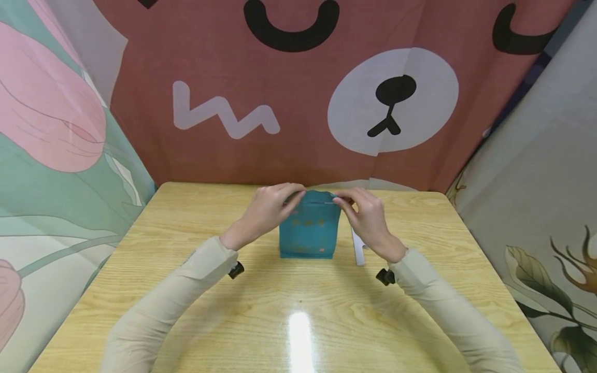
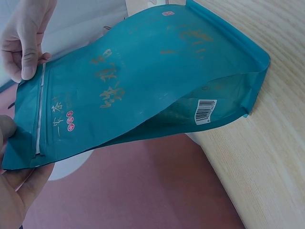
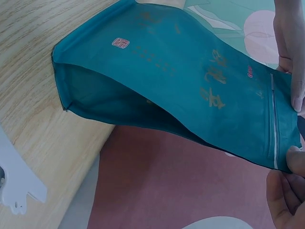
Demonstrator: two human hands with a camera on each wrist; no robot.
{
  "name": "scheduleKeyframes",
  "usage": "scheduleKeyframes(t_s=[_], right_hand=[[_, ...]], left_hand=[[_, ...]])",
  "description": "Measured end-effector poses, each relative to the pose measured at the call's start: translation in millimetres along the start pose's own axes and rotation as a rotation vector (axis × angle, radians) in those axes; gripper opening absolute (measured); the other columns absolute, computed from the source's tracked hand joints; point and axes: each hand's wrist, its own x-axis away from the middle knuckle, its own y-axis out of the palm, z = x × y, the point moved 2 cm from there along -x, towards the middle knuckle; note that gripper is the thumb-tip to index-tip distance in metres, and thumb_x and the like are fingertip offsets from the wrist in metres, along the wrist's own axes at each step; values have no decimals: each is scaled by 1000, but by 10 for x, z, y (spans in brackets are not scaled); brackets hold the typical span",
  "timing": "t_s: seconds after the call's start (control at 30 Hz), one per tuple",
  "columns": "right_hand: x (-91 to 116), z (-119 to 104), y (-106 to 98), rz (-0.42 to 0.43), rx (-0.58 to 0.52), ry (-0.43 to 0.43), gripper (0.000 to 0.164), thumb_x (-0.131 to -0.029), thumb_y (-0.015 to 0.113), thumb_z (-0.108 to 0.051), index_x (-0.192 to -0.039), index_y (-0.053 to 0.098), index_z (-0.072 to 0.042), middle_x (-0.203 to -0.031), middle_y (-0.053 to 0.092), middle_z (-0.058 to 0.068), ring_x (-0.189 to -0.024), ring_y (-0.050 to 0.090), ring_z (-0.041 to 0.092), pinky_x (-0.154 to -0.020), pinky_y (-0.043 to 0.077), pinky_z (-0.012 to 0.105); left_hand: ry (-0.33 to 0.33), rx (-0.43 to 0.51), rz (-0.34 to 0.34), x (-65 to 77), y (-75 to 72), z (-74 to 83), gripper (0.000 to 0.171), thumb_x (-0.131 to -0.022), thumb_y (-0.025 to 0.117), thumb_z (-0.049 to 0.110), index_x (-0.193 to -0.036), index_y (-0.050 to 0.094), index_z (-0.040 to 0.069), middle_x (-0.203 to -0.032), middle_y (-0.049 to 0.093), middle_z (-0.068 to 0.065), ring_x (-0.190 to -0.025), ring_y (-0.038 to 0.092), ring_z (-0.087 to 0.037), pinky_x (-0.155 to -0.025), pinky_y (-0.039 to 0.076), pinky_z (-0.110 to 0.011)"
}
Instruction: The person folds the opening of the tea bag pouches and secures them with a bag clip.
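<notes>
- Beyond the grip, a red-brown backdrop (image 1: 298, 103) printed with cartoon features; out to either side, floral cloths (image 1: 56, 119); underneath, a wood-grained table (image 1: 298, 285).
- At the grip itself: left hand (image 1: 268, 212) and right hand (image 1: 368, 215), each in a narrow pinch, holding opposite top corners of a teal pouch (image 1: 310, 230).
- Just below the pinched edge, a pale strip (image 2: 41, 109) across the pouch, probably a zip closure; mouth parted or pressed together, impossible to tell.
- Farther down from the grip, gold lettering (image 2: 109, 76) on the front, a spread side gusset (image 3: 114, 102), and a barcode (image 2: 205, 111) on the left hand's side.
- Well below both hands, base on the table, standing upright.
- Probably light, soft and rather slick, prone to creasing, hardly fragile; contents hidden, so weight uncertain.
- Best held by the top corners, as here; likely to buckle if squeezed mid-wall.
- Near the right hand, beside the pouch, a flat white piece (image 3: 19, 179), purpose unclear.
- Outward from the wrists, pale sleeves (image 1: 158, 305).
</notes>
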Motion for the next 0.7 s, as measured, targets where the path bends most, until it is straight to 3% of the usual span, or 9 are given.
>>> scheduleKeyframes(t_s=[0.33,0.7], right_hand=[[6,-6,16,12,9,6,15,-82,78,0,-95,72,-1,-81,68,9,-71,65,21,-61,53,38],[-1,-13,11,-6,5,-9,14,-83,78,1,-95,71,0,-80,67,9,-71,63,21,-62,53,38]], left_hand=[[17,-17,18,-32,4,8,15,-95,67,12,-107,72,4,-95,73,-5,-64,63,-10,-53,45,-23],[50,-40,-14,-164,48,80,18,-95,68,17,-108,72,5,-96,72,-3,-66,64,-10,-52,43,-21]])
